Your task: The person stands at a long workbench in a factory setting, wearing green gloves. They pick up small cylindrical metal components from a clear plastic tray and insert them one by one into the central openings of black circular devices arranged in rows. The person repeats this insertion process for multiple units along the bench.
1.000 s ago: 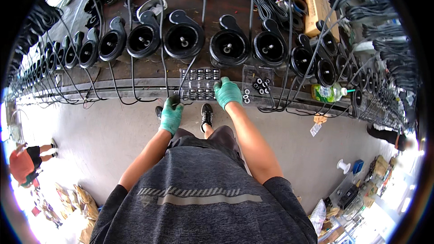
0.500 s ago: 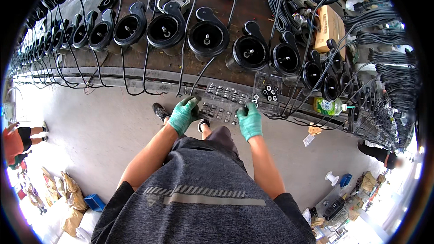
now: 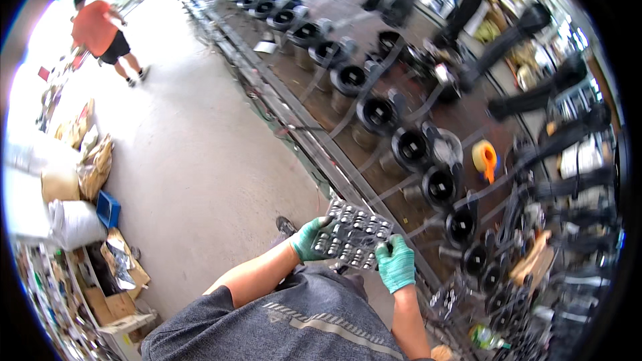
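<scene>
A clear plastic tray (image 3: 353, 235) filled with rows of small dark metal parts is being held at waist height, just in front of the long workbench (image 3: 314, 140) and clear of its edge. The left hand (image 3: 311, 239), in a green glove, is being closed around the tray's left end, thumb on top and fingers underneath. The right hand (image 3: 396, 265), gloved the same way, is being clamped on the tray's near right corner. Both grips are closed on the tray, not spread apart.

The tray is being judged as thin and somewhat flexible, with a load that makes it heavier than it looks; the parts are sitting loosely in their pockets, so a tilt or a twist could spill them. Support at two opposite edges, as is being given now, is being judged the sound hold, with the fingers kept under the base so the middle is not left to sag. The smooth plastic may be slippery, though the gloves should be helping there.

Along the bench a row of black cup-shaped housings (image 3: 409, 148) with cables is being shown, and a roll of orange tape (image 3: 484, 156) is lying beyond them. Far off on the concrete floor (image 3: 194, 154), a person in an orange shirt (image 3: 100, 30) is walking.
</scene>
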The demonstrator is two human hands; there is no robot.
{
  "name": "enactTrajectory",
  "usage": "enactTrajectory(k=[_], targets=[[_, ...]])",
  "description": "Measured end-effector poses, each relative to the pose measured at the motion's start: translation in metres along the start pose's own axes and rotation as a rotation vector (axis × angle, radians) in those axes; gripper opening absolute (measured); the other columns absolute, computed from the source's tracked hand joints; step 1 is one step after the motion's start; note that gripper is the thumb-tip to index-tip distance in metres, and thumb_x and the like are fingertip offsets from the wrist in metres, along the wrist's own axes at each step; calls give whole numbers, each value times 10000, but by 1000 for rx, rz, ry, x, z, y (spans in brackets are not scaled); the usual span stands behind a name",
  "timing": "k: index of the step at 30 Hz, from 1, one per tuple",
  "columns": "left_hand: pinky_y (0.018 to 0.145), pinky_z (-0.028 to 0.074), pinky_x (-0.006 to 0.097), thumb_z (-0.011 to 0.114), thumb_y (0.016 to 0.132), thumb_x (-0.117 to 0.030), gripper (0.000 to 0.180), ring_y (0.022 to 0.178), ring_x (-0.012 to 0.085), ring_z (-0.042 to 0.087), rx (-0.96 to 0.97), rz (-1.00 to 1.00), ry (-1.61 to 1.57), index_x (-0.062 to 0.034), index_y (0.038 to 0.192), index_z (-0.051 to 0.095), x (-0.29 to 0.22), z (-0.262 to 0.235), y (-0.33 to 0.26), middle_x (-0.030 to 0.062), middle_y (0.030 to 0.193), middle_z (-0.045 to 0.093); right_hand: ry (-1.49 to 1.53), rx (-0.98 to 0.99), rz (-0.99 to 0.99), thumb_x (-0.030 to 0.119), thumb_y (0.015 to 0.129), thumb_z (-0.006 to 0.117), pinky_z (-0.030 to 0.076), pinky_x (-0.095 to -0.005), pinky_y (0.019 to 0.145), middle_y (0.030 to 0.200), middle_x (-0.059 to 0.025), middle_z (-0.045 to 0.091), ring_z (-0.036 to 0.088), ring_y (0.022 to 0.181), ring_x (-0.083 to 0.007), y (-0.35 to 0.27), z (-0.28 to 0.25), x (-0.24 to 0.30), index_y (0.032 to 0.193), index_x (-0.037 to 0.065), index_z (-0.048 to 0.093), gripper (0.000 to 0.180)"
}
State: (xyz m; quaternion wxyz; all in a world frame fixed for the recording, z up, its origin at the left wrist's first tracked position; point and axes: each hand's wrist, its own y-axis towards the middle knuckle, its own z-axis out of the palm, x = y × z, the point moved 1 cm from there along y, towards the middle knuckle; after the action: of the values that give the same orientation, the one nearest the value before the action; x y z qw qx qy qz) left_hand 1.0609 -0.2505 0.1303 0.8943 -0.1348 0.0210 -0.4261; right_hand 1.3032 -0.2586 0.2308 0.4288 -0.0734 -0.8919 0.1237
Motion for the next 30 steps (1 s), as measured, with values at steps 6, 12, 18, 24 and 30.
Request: enactTrajectory(k=[6,12,18,24,30], targets=[[1200,373,607,795,763,-679,1045,1410,408,517,127,364,-38,-82,1560,477,-112,11,-96,210,1562,518,-384,306,-326,317,946,713,548,-549,742,871,-269,710,689,857,-483,85,91,147,985,16,632,314],[1183,360,662,772,701,-784,1181,1454,423,457,137,598,45,-151,1624,395,-212,26,-184,183,1620,447,-295,304,-579,452,840,840,578,-469,739,953,-152,722,711,808,-368,147,175,272,1165,49,627,560],[1190,333,684,740,713,-816,1258,1484,438,417,110,710,116,-128,1663,286,-299,23,-232,213,1664,361,-502,565,-891,379,902,773,536,-485,981,1268,-254,656,660,1122,-428,218,261,360,1446,39,534,685],[1207,337,652,708,744,-827,1247,1515,424,380,67,817,125,-117,1668,264,-409,8,-274,208,1681,333,-561,726,-939,329,927,747,570,-486,881,1192,-218,684,690,1007,-421,299,353,446,1328,44,600,514],[1216,248,711,605,785,-882,1242,1553,471,281,-14,952,193,-144,1691,186,-534,38,-316,205,1710,270,-516,777,-1136,275,978,667,584,-491,845,1074,-241,686,710,974,-415,388,439,542,1206,16,600,351]])
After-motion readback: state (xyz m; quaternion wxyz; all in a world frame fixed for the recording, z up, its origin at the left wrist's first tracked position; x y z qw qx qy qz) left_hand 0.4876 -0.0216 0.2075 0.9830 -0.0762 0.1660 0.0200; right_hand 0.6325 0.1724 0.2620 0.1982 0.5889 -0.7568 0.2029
